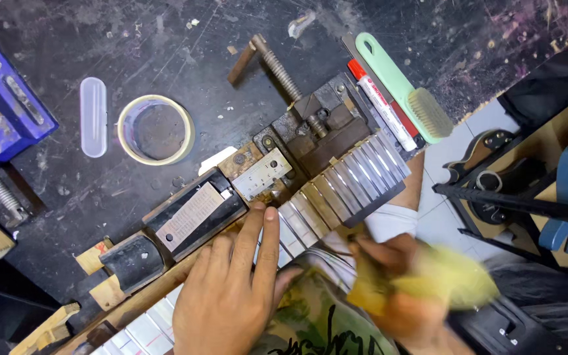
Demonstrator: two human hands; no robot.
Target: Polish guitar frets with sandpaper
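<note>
1. The left hand [235, 292] lies flat, fingers extended and gripping nothing, fingertips touching the fretted neck [327, 197] clamped along the bench edge.
2. The right hand [405, 279] (heavily blurred) closes around a yellow cloth [445, 279] just beside the neck.
3. Behind the neck sits a rusty vise [313, 128].
4. Farther back lie a tape roll [156, 129] and a green brush [405, 89].

A tape roll [156, 129] lies on the bench [165, 46] left of the vise [317, 131], a brush [405, 89] to its right.
</note>
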